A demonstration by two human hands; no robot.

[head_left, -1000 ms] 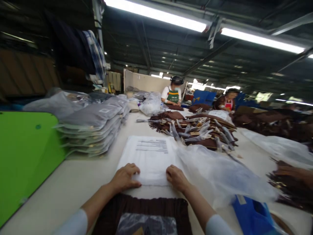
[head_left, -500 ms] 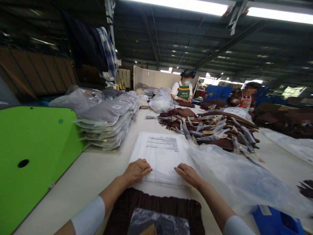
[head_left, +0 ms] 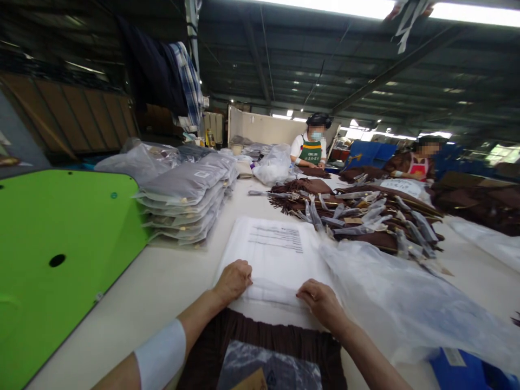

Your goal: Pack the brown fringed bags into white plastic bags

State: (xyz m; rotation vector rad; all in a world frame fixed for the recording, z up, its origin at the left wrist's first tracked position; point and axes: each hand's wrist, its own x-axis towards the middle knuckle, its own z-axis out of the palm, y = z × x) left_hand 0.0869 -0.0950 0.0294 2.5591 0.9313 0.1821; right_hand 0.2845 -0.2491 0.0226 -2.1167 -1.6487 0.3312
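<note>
A stack of clear plastic bags (head_left: 276, 254) with printed black text lies flat on the table in front of me. My left hand (head_left: 235, 279) pinches the near edge of the top bag on its left side. On the right side of that same edge, my right hand (head_left: 319, 298) has thumb and fingers pressed together on the film. Closest to me lies a dark brown fringed fabric piece (head_left: 280, 338), with a clear packet (head_left: 270, 368) holding a brown card on top of it.
Packed grey bags (head_left: 182, 195) are stacked at left beside a green panel (head_left: 77, 227). Brown fringed items (head_left: 353, 216) pile up behind, at right. Loose plastic sheeting (head_left: 406, 292) spreads over a blue bin (head_left: 459, 368). Two co-workers (head_left: 311, 149) stand across the table.
The view has turned slightly left, so things appear further right. Both hands stay at the bag's near edge, with the right hand's fingers now more curled.
</note>
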